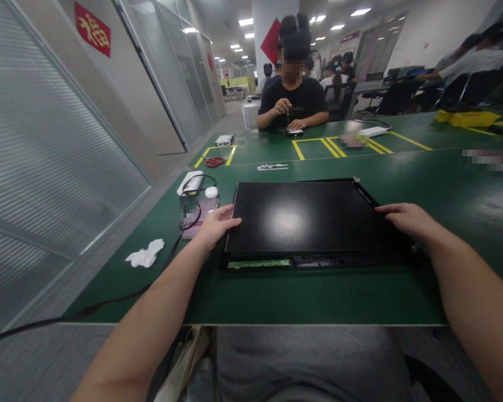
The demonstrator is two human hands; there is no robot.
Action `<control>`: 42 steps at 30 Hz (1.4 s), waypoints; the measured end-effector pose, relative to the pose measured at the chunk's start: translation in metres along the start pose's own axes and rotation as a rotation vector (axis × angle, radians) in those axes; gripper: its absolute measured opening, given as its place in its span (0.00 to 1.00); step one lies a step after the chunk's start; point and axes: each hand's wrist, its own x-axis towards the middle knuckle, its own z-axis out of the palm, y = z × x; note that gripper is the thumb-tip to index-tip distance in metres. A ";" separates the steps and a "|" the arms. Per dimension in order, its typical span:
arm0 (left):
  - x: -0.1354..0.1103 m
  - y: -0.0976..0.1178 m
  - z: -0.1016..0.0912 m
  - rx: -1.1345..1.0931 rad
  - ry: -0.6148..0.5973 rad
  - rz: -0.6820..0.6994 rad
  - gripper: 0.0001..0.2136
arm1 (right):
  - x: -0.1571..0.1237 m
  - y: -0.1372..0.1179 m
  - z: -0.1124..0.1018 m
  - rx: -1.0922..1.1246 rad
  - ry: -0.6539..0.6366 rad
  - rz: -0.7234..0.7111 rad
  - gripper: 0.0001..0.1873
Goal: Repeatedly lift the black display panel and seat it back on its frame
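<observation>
A flat black screen panel lies in front of me on the table, with a bright reflection on its surface. Under and around it shows a black frame, and along the near side runs a green circuit strip. My left hand grips the panel's left edge, thumb on top and fingers along the side. On the other side, my right hand is closed on the frame's right edge, with the fingertips at the rim. The panel seems slightly shifted to the left within the frame.
On the green table at left are crumpled white tissue, a phone, a black cable and a white earbud case. Red scissors and metal strips lie beyond. A person opposite holds a screwdriver.
</observation>
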 end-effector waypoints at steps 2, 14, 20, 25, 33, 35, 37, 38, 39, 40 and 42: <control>0.001 -0.002 -0.001 0.044 0.031 0.054 0.28 | -0.001 0.001 0.000 0.046 -0.005 0.021 0.20; 0.018 -0.023 -0.020 0.682 0.071 0.160 0.31 | 0.002 0.005 -0.007 0.344 -0.092 0.106 0.14; 0.017 -0.021 -0.019 0.810 0.051 0.147 0.31 | 0.000 0.005 -0.008 0.371 -0.096 0.107 0.14; 0.017 -0.021 -0.020 0.866 0.062 0.147 0.30 | -0.002 0.004 -0.007 0.397 -0.097 0.081 0.15; 0.016 -0.019 -0.018 0.951 0.038 0.163 0.31 | 0.002 0.008 -0.008 0.393 -0.121 0.082 0.15; 0.016 -0.018 -0.018 0.993 0.025 0.163 0.32 | 0.002 0.008 -0.007 0.397 -0.125 0.089 0.15; 0.015 -0.017 -0.017 1.028 0.015 0.168 0.32 | 0.001 0.008 -0.007 0.406 -0.119 0.090 0.15; 0.015 -0.016 -0.017 1.039 0.013 0.174 0.32 | 0.000 0.007 -0.006 0.412 -0.112 0.090 0.15; 0.015 -0.016 -0.017 1.047 0.013 0.181 0.32 | 0.000 0.007 -0.006 0.415 -0.106 0.091 0.15; 0.015 -0.016 -0.018 1.052 0.013 0.189 0.31 | -0.001 0.007 -0.006 0.416 -0.102 0.091 0.14; 0.015 -0.017 -0.019 1.059 0.009 0.208 0.31 | -0.001 0.006 -0.006 0.411 -0.099 0.088 0.14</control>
